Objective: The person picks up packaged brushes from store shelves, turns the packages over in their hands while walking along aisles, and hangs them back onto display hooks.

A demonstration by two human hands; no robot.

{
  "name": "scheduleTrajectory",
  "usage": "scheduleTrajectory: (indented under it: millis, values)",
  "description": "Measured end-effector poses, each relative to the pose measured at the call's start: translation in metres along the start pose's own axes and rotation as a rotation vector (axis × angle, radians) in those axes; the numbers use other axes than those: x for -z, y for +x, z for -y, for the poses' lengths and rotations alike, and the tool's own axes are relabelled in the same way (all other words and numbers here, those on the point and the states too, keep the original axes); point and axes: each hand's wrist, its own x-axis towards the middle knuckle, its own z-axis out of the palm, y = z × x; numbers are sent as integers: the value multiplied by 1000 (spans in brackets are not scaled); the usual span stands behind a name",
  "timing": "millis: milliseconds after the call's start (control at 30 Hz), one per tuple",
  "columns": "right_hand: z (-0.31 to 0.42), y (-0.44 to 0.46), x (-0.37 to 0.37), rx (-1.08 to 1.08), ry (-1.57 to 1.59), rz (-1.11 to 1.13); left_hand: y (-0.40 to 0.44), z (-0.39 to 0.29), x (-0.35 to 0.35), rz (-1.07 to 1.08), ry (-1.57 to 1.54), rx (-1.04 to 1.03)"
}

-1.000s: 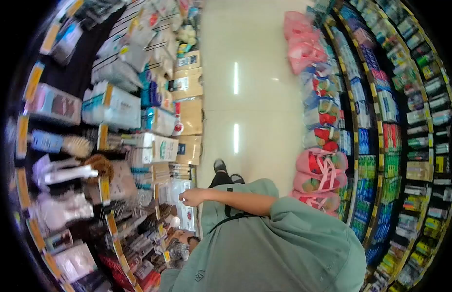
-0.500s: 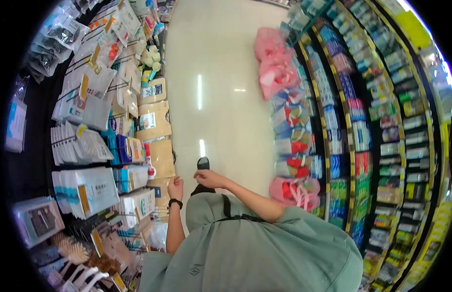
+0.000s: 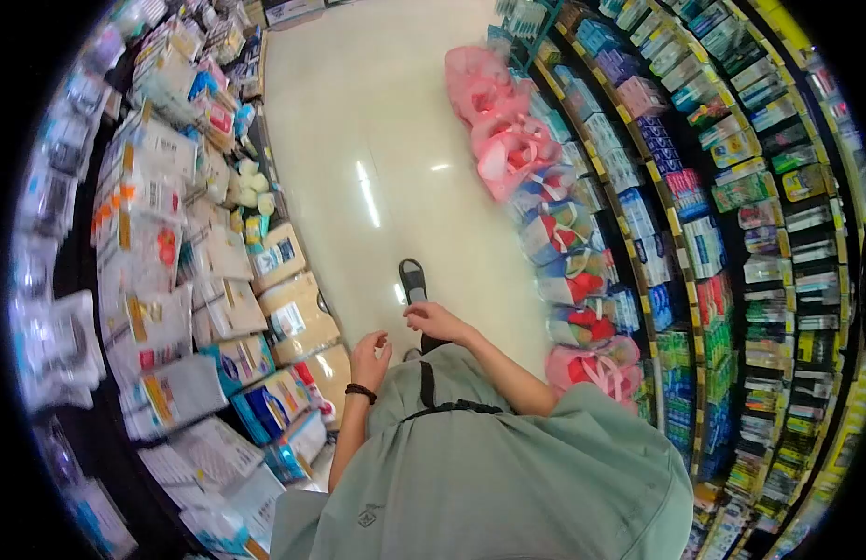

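Left hand (image 3: 370,358) and right hand (image 3: 437,322) loose, just apart

The left hand is raised in front of the body, its fingers gently bent and the thumb standing off from them. The right hand is a little farther forward, knuckles up, its fingers loosely curved and pointing toward the left one. A gap separates the two. A dark bracelet (image 3: 361,392) circles the left wrist.

Behind both spreads the green shirt (image 3: 433,476), with a black strap (image 3: 427,383) running down its front to a belt (image 3: 461,408); whether the left hand brushes the cloth, I cannot tell. Just ahead of the right hand is a dark shoe (image 3: 413,278), on the pale, glossy floor (image 3: 330,131).

To the left of the left hand, the nearest goods are tan packs (image 3: 298,317), in a row along the floor's edge. Beside them lie a dark blue pack (image 3: 272,403) and, farther out, a white pack (image 3: 174,397).

On the right, well apart from the right hand, are pink bags (image 3: 596,371). Beyond them rise shelves with green packs (image 3: 674,364), red packs (image 3: 713,303) and long rows of small boxes (image 3: 657,140).
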Motion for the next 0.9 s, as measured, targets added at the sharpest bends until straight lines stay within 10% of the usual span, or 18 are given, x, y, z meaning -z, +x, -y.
scheduleTrajectory:
  millis: [400,900]
  values:
    - [142,233,153,87,207,-72,355,-118,99,-63,8,-238]
    - [290,471,259,175,5,161,620,-58,181,-38,-109,-125]
